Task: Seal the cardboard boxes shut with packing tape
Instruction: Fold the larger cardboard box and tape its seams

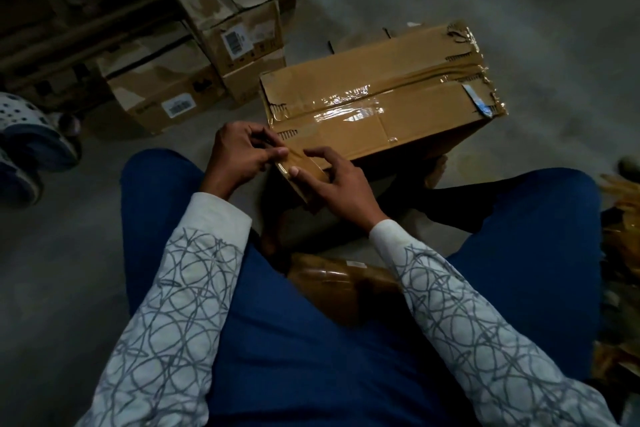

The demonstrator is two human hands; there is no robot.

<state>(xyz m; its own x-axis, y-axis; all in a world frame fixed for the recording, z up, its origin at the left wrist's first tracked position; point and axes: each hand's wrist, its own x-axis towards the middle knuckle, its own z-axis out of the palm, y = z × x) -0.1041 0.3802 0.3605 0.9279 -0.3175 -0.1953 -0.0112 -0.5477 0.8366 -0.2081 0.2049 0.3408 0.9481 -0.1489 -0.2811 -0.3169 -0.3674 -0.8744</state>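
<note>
A brown cardboard box (408,80) lies on the concrete floor in front of my knees, its top flaps shut and crossed by glossy strips of tape. A brown roll of packing tape (303,168) is held at the box's near left corner. My right hand (337,184) grips the roll from the right, thumb on its outer face. My left hand (239,152) pinches the tape at the roll's upper left edge with curled fingers. The roll's lower part is hidden behind my right hand.
Two more cardboard boxes, a low box (159,94) and a stacked box (235,21) with labels, stand at the back left. A person's spotted shoe (20,111) shows at the left edge. Crumpled brown tape or wrapping (620,253) lies at the right. A brown wrapped bundle (343,281) sits between my legs.
</note>
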